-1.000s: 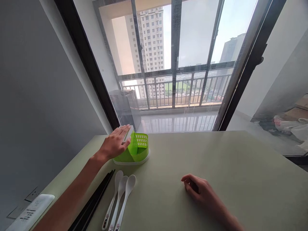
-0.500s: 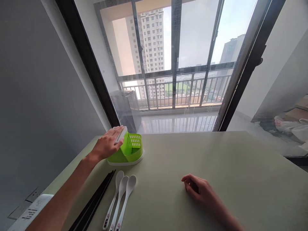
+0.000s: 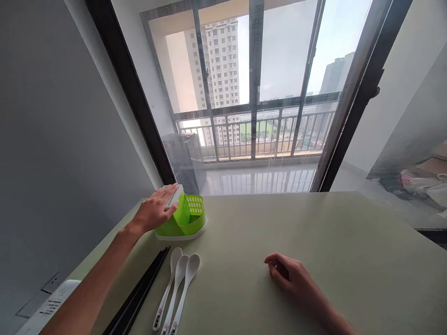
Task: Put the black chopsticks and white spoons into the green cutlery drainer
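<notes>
My left hand reaches to the far left of the table. Its fingers lie over the white lid of a bright green plastic utensil holder, with the thumb against the lid's near edge. The holder stands upright on a white base; its right part is an open basket with slotted walls. In front of it lie several black chopsticks in a bundle, and beside them three white spoons with printed handle ends. My right hand rests on the table at right, loosely curled, nothing visible in it, thumb and fingers apart.
The pale green table runs up to a large dark-framed glass door, with a balcony behind it. A grey wall rises at left. A white object with dark print lies at the lower left, partly behind my forearm.
The green holder has shifted slightly left under my left hand. My view has moved a little; my right hand, the spoons and the chopsticks stay where they were on the table.
</notes>
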`<state>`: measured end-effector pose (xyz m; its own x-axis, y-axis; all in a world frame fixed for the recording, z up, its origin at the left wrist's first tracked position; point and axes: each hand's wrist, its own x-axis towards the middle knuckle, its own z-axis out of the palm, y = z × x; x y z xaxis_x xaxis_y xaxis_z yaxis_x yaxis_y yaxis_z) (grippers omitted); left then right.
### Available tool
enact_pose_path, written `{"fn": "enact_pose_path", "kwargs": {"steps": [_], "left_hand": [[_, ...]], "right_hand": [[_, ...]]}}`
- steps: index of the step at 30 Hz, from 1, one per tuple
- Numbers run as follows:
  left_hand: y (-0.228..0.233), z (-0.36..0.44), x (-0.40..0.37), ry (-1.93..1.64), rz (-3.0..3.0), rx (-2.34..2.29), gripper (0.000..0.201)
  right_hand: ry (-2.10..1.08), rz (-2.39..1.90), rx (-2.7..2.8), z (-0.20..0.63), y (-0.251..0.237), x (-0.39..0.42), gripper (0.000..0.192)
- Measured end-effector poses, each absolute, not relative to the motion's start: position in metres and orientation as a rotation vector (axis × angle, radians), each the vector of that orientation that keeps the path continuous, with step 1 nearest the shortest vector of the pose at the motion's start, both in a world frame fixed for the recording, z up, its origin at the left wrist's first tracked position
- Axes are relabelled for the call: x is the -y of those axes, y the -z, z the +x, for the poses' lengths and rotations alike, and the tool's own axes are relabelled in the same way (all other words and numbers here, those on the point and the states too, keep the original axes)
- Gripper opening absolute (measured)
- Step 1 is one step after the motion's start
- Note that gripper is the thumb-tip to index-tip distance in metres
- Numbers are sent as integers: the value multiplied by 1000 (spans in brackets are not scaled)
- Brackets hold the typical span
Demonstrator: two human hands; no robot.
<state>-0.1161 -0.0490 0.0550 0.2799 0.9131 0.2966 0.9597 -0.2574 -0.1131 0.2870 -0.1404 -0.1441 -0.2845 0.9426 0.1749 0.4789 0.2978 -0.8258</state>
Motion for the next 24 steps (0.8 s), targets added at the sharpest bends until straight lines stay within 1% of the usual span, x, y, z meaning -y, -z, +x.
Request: {"fn": "enact_pose_path", "kwargs": {"steps": [8, 13, 18, 21, 24], "left_hand": [[-50, -115, 54, 296, -2244, 1625, 59], [-35, -93, 81, 464, -2149, 1545, 52], [-3, -46, 137, 711, -2294, 1452, 49], [23, -17, 178, 661, -2552, 1420, 49], [63, -3, 211, 513, -2706, 1438, 54]], "right_hand": [[-881, -1249, 1870, 287, 146, 140, 34], [-862, -1249, 1882, 286, 147, 139, 33], [-859, -1226, 1886, 287, 147, 139, 32], [-847, -1230, 1882, 287, 147, 139, 32], [-838, -1227, 1885, 287, 147, 139, 33]]}}
